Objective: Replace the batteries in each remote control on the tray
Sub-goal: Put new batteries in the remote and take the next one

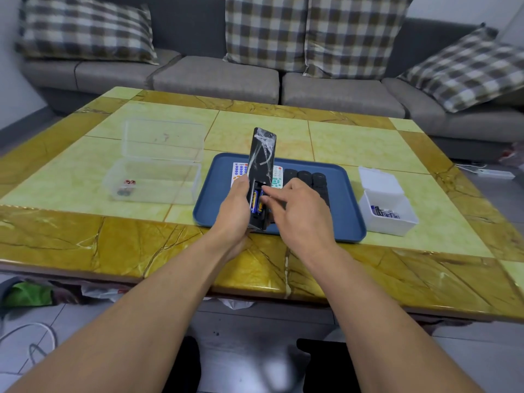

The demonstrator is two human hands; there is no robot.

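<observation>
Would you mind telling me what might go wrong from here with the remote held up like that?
1. The black remote is tilted up over the blue tray, gripped only by the left hand; it might slip.
2. Its compartment is open, so the batteries under the right hand fingertips could pop out and roll away.

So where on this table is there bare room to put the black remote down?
Bare tabletop lies beyond the blue tray, between the clear box and white battery box; also along the near edge left of the hands. The tray is crowded with remotes, free only along its right side. The left hand holds the black remote.
</observation>
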